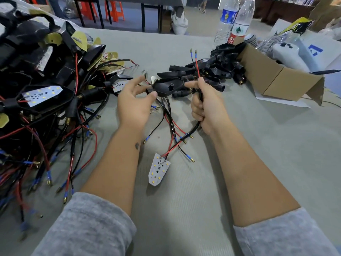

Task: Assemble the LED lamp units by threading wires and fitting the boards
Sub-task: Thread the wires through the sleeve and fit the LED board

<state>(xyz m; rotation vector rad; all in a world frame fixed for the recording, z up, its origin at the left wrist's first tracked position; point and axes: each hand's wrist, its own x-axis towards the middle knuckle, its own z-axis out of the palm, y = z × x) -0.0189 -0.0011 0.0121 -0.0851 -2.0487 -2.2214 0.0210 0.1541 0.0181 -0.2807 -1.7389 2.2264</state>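
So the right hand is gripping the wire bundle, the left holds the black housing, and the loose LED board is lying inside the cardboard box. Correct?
Not quite. The head view shows the loose LED board lying on the grey table between the forearms, not inside the cardboard box. The rest stands: the right hand grips the wire bundle and the left hand holds the black housing.

At your far right sits an open cardboard box (276, 78) with a white handheld controller (287, 54) inside it. Just behind the box stand two clear plastic water bottles (238, 21), and orange stools (114, 11) line the floor beyond your table.
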